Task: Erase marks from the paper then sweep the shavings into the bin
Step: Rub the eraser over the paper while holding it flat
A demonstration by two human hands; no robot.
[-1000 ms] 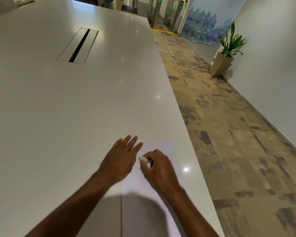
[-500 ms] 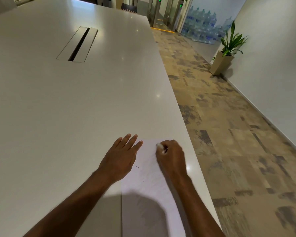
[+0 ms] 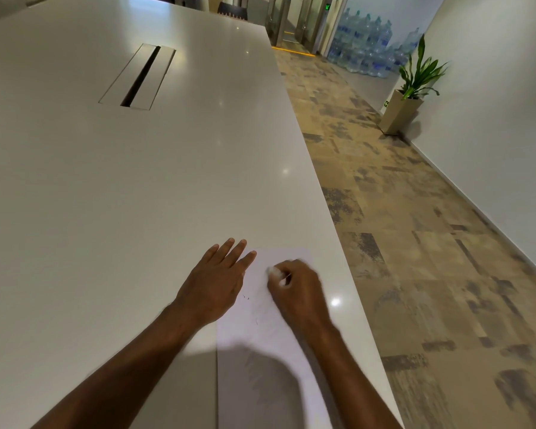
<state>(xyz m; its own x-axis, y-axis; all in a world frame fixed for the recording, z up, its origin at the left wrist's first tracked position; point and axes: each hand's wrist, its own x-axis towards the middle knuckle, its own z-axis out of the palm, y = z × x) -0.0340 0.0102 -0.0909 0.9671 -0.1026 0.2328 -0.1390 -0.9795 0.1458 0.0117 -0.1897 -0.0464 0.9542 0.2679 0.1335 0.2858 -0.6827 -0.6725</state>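
Since half a second ago my right hand (image 3: 297, 292), pinching the eraser (image 3: 274, 271), slides back left across the paper (image 3: 260, 329); my left hand (image 3: 217, 280) presses flat, fingers spread.

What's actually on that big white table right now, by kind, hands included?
Hands: 2, the left hand flat at the sheet's edge and the right hand gripping the eraser
White paper sheet: 1
Small white eraser: 1
Metal cable hatch set into the white table: 1
Total: 5
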